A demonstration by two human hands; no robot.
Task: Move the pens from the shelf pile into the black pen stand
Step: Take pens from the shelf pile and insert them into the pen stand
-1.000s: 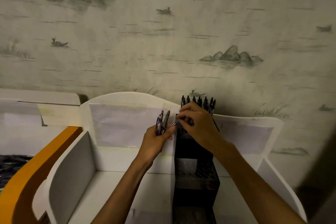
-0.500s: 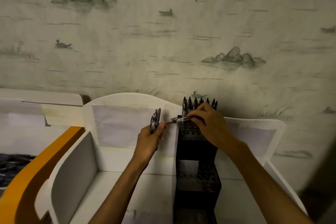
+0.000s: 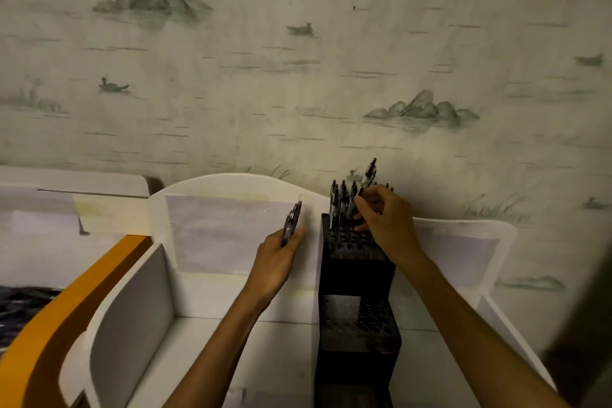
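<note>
A tall black stepped pen stand (image 3: 356,272) stands on a white shelf. Several pens (image 3: 341,202) stick up from the holes of its top tier. My right hand (image 3: 385,219) is over that top tier and pinches one pen (image 3: 368,177), held nearly upright with its lower end at the holes. Just left of the stand, my left hand (image 3: 276,262) grips a small bundle of pens (image 3: 291,223) pointing up. The shelf pile itself is out of view.
The white shelf unit (image 3: 231,185) has a curved back panel and a side divider (image 3: 132,305) on the left. An orange curved edge (image 3: 66,305) lies further left. A patterned wall rises behind. The stand's lower tier (image 3: 361,318) shows open holes.
My right hand has carried the single pen from beside the left hand's bundle over to the stand's top tier and turned it from lying sideways to nearly upright. The left hand stays put.
</note>
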